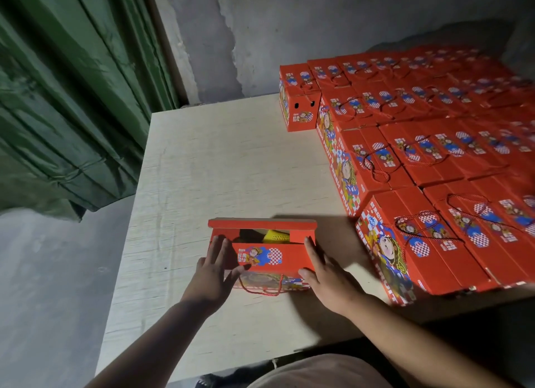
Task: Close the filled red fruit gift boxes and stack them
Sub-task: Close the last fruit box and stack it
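A red fruit gift box (269,257) stands on the pale wooden board (220,161) in front of me. Its near top flap lies almost flat, its far flap (262,224) stands up, and something yellow (276,237) shows through the gap between them. My left hand (212,274) lies with straight fingers on the box's left end, thumb on the near flap. My right hand (321,274) presses flat on the right end in the same way. A red cord handle (262,289) hangs down the box's near side.
Several closed red gift boxes (428,161) with cord handles are stacked in rows at the right, reaching the grey back wall (289,25). A green tarp (72,98) covers a pile at the left. Grey floor (52,286) lies left of the board.
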